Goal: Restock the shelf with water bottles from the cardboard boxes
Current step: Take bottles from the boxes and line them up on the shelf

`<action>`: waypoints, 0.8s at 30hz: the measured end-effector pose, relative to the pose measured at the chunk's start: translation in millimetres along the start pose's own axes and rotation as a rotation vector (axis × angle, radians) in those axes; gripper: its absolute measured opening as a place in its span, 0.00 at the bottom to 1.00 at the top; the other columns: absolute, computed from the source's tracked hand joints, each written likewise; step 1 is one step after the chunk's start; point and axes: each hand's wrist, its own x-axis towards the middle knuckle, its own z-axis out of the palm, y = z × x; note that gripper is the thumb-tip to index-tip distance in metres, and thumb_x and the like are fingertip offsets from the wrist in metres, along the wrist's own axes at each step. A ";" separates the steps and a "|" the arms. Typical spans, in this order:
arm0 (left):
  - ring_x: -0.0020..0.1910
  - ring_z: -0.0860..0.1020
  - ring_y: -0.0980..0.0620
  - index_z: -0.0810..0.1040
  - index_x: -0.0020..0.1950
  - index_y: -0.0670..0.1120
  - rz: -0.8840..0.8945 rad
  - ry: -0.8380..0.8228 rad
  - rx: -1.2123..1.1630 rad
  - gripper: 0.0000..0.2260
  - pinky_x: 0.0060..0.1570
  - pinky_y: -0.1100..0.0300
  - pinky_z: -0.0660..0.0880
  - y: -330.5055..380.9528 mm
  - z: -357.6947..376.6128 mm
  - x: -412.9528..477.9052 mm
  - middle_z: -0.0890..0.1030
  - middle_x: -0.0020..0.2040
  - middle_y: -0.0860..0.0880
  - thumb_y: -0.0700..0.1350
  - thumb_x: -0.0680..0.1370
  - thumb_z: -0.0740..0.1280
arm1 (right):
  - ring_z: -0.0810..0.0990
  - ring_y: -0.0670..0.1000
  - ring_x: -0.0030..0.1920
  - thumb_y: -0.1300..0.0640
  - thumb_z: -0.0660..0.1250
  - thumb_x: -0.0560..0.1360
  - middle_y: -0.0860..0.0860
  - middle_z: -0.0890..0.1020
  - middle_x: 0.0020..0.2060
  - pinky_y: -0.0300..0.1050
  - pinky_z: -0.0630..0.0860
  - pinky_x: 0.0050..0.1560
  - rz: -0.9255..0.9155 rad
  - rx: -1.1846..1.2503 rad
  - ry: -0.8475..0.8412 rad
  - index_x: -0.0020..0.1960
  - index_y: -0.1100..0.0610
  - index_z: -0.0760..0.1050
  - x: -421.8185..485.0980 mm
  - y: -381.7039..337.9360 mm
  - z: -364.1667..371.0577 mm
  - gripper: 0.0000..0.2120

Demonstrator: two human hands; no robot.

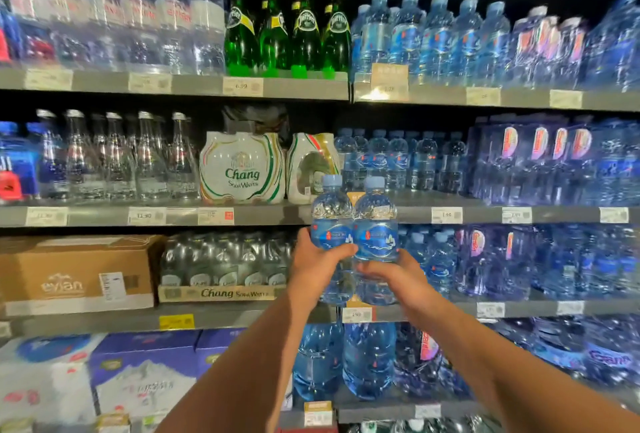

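Observation:
I hold two small clear water bottles with pale blue caps and blue labels upright, side by side, in front of the shelves. My left hand (pixel 317 268) grips the left bottle (pixel 330 224) around its lower half. The right bottle (pixel 375 224) is gripped low on its body by my right hand (pixel 398 275). Both bottles hover before the edge of the middle shelf (pixel 485 214), where a row of matching small bottles (pixel 398 159) stands further back. An Evian cardboard box (pixel 76 273) sits on the shelf below, at the left.
Chang soda water packs (pixel 242 169) stand left of the small bottles, with glass bottles (pixel 121 155) beyond them. Shrink-wrapped blue bottle packs (pixel 554 162) fill the right side. Green glass bottles (pixel 287 30) are on the top shelf. Large blue bottles (pixel 346 360) stand low.

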 end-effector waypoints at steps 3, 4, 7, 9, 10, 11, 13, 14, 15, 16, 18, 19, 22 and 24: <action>0.48 0.80 0.55 0.73 0.57 0.46 0.019 0.008 0.000 0.22 0.42 0.63 0.72 4.7 18.2 14.9 0.81 0.50 0.50 0.40 0.66 0.77 | 0.84 0.53 0.49 0.54 0.79 0.60 0.53 0.85 0.49 0.53 0.77 0.56 -0.004 0.005 0.002 0.60 0.57 0.73 20.5 -5.1 -13.5 0.31; 0.48 0.80 0.55 0.74 0.57 0.46 0.027 0.014 -0.005 0.22 0.42 0.64 0.73 5.4 25.5 21.6 0.82 0.50 0.50 0.40 0.66 0.78 | 0.84 0.52 0.50 0.52 0.79 0.58 0.52 0.85 0.50 0.53 0.78 0.56 -0.002 0.007 -0.002 0.61 0.57 0.73 29.6 -5.7 -19.3 0.34; 0.49 0.81 0.54 0.78 0.56 0.47 0.039 0.029 -0.011 0.20 0.45 0.63 0.75 11.9 50.7 44.8 0.83 0.50 0.51 0.40 0.67 0.78 | 0.83 0.52 0.52 0.50 0.79 0.57 0.50 0.85 0.50 0.54 0.78 0.51 0.014 0.041 0.000 0.61 0.54 0.74 62.9 -8.9 -40.3 0.34; 0.47 0.82 0.54 0.80 0.52 0.49 0.059 0.044 0.012 0.16 0.45 0.64 0.75 16.4 69.8 67.3 0.84 0.47 0.52 0.40 0.67 0.78 | 0.81 0.51 0.53 0.47 0.78 0.55 0.49 0.84 0.51 0.60 0.77 0.53 0.033 0.046 0.023 0.61 0.53 0.74 90.1 -12.6 -57.7 0.37; 0.47 0.82 0.54 0.80 0.49 0.50 0.074 0.055 0.038 0.15 0.46 0.63 0.76 19.5 79.9 80.2 0.84 0.46 0.52 0.41 0.66 0.78 | 0.81 0.51 0.53 0.48 0.78 0.56 0.49 0.83 0.52 0.60 0.77 0.54 0.037 0.048 0.029 0.63 0.55 0.72 104.6 -15.7 -66.4 0.37; 0.47 0.82 0.53 0.80 0.47 0.52 0.088 0.064 0.062 0.14 0.47 0.61 0.77 22.8 89.5 93.9 0.84 0.45 0.53 0.42 0.66 0.79 | 0.80 0.51 0.53 0.49 0.78 0.59 0.50 0.82 0.53 0.60 0.77 0.54 0.047 0.054 0.026 0.64 0.57 0.70 119.5 -19.8 -75.6 0.37; 0.48 0.82 0.51 0.79 0.49 0.50 0.085 0.099 0.113 0.18 0.49 0.59 0.77 29.1 109.2 119.3 0.84 0.46 0.53 0.47 0.63 0.80 | 0.79 0.52 0.53 0.49 0.78 0.60 0.53 0.81 0.55 0.57 0.78 0.53 0.057 0.044 0.015 0.66 0.58 0.67 152.5 -26.6 -94.9 0.39; 0.50 0.81 0.51 0.79 0.53 0.48 0.085 0.137 0.149 0.25 0.52 0.58 0.77 31.0 118.6 131.5 0.83 0.49 0.52 0.53 0.59 0.80 | 0.79 0.52 0.54 0.45 0.79 0.57 0.53 0.80 0.57 0.55 0.78 0.52 0.066 0.026 0.018 0.67 0.59 0.68 165.8 -30.8 -101.9 0.44; 0.51 0.81 0.51 0.78 0.57 0.47 0.083 0.177 0.205 0.33 0.55 0.56 0.77 33.2 126.3 141.1 0.83 0.51 0.51 0.59 0.55 0.79 | 0.79 0.52 0.55 0.42 0.80 0.51 0.53 0.80 0.58 0.53 0.77 0.52 0.072 0.013 0.007 0.69 0.58 0.68 179.7 -33.1 -108.8 0.51; 0.52 0.80 0.51 0.78 0.58 0.47 0.089 0.201 0.245 0.37 0.56 0.56 0.76 36.4 132.7 148.7 0.82 0.53 0.51 0.62 0.54 0.78 | 0.79 0.52 0.56 0.40 0.79 0.46 0.52 0.79 0.60 0.51 0.77 0.49 0.071 0.002 -0.017 0.70 0.58 0.68 197.2 -31.5 -115.9 0.56; 0.51 0.80 0.51 0.77 0.60 0.47 0.099 0.212 0.282 0.34 0.56 0.57 0.75 42.7 142.1 161.3 0.82 0.54 0.50 0.59 0.58 0.78 | 0.78 0.51 0.57 0.39 0.77 0.45 0.50 0.79 0.60 0.48 0.74 0.43 0.069 0.000 -0.069 0.70 0.55 0.68 220.2 -34.8 -124.6 0.56; 0.51 0.80 0.51 0.77 0.62 0.47 0.097 0.212 0.289 0.32 0.56 0.57 0.75 45.1 145.4 167.2 0.82 0.54 0.50 0.57 0.61 0.79 | 0.77 0.51 0.58 0.39 0.77 0.45 0.50 0.78 0.61 0.48 0.73 0.43 0.070 0.003 -0.082 0.71 0.54 0.67 232.8 -35.4 -127.4 0.56; 0.52 0.77 0.52 0.75 0.63 0.48 0.122 0.217 0.302 0.28 0.57 0.59 0.73 50.9 152.4 187.6 0.78 0.53 0.54 0.51 0.65 0.78 | 0.76 0.53 0.61 0.38 0.78 0.39 0.50 0.76 0.64 0.55 0.73 0.56 0.036 0.041 -0.123 0.71 0.53 0.67 267.1 -33.4 -133.4 0.62; 0.51 0.76 0.53 0.76 0.62 0.49 0.121 0.223 0.318 0.28 0.59 0.59 0.72 53.9 158.2 201.3 0.76 0.50 0.56 0.53 0.64 0.78 | 0.74 0.54 0.63 0.37 0.78 0.37 0.51 0.74 0.66 0.59 0.69 0.63 0.026 0.068 -0.163 0.72 0.54 0.66 284.9 -32.1 -135.7 0.65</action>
